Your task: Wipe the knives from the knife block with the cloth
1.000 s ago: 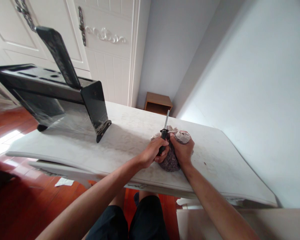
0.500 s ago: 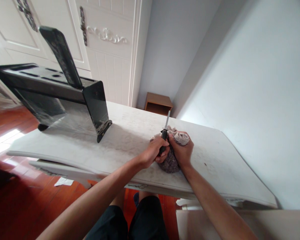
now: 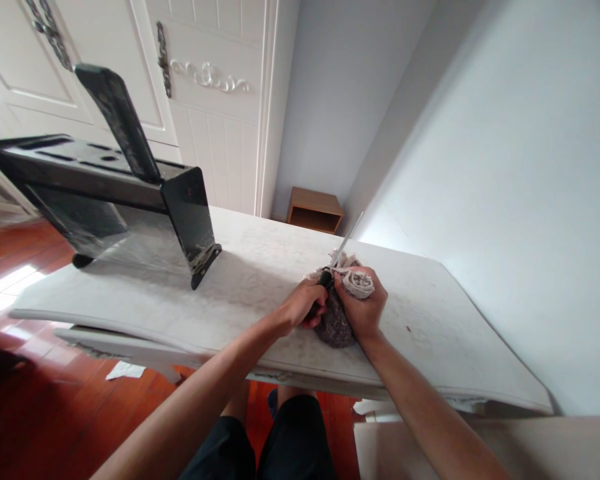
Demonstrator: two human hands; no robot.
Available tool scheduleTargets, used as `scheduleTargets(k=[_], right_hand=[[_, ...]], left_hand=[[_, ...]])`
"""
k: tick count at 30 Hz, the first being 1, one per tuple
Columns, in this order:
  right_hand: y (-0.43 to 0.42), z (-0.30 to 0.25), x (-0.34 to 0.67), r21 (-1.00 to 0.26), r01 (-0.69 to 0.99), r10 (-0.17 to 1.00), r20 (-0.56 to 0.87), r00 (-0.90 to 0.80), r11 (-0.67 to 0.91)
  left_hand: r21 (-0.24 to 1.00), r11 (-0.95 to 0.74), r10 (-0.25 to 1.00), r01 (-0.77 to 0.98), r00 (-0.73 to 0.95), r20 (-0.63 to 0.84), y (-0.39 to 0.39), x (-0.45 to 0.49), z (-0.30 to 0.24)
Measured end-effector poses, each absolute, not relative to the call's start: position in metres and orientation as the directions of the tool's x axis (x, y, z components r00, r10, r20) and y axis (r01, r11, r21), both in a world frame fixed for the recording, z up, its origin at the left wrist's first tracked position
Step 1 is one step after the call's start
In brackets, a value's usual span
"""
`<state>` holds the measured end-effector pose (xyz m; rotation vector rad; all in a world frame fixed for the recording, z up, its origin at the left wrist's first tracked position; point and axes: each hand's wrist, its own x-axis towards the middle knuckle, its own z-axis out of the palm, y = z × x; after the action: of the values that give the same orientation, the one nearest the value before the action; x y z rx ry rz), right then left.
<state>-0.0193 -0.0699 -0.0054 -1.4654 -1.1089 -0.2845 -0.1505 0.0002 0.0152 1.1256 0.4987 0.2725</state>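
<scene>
My left hand (image 3: 307, 303) is closed round the black handle of a sharpening steel (image 3: 349, 235), whose thin grey rod slants up and to the right, away from me. Bunched in my right hand (image 3: 367, 310) is a mottled grey and cream cloth (image 3: 337, 327); one rolled end pokes out over the thumb. The cloth lies against the steel near its guard, and part of it spreads on the tabletop below both hands. My right fingertips are hidden behind the cloth.
A black knife block (image 3: 185, 207) with clear sides stands on the left of the white table (image 3: 250, 250), one black handle (image 3: 120, 120) sticking up from it. Beyond are a white cabinet (image 3: 215, 147) and a small brown box shelf (image 3: 315, 200). A wall (image 3: 505, 200) borders the right.
The sharpening steel has tilted to the right, with more of its rod in view. My left hand has shifted slightly left and down; the right hand keeps its hold on the cloth.
</scene>
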Motion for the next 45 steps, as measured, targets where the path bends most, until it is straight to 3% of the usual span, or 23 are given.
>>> scheduleTargets(k=[5,9,12,19,26,32,37,45], right_hand=[[-0.070,-0.006,-0.019,-0.618,0.761,0.467,0.742,0.481,0.198],[-0.070,-0.006,-0.020,-0.605,0.775,0.452,0.751,0.481,0.181],[-0.071,-0.006,-0.018,-0.616,0.770,0.478,0.733,0.484,0.165],[-0.070,-0.003,-0.016,-0.672,0.721,0.507,0.687,0.521,0.169],[-0.069,-0.002,-0.021,-0.675,0.719,0.458,0.698,0.551,0.165],[-0.072,0.001,-0.024,-0.620,0.752,0.457,0.748,0.482,0.222],[-0.073,0.005,-0.024,-0.646,0.739,0.457,0.725,0.515,0.191],[-0.076,0.006,-0.023,-0.619,0.754,0.516,0.730,0.449,0.220]], left_hand=[[0.914,0.403,0.504,0.043,0.823,-0.261,-0.001,-0.148,0.014],[0.895,0.447,0.457,0.017,0.856,-0.244,0.000,-0.149,0.014],[0.856,0.516,0.376,-0.001,0.899,-0.225,0.000,-0.152,0.016],[0.730,0.682,0.061,0.041,0.992,-0.113,0.003,-0.158,0.017],[0.681,0.729,0.215,-0.062,0.966,-0.141,0.006,-0.156,0.017],[0.727,0.684,0.318,-0.060,0.922,-0.222,0.004,-0.154,0.016],[0.700,0.707,0.330,-0.097,0.922,-0.205,0.004,-0.154,0.019],[0.556,0.810,0.247,-0.185,0.968,-0.037,0.009,-0.161,0.020]])
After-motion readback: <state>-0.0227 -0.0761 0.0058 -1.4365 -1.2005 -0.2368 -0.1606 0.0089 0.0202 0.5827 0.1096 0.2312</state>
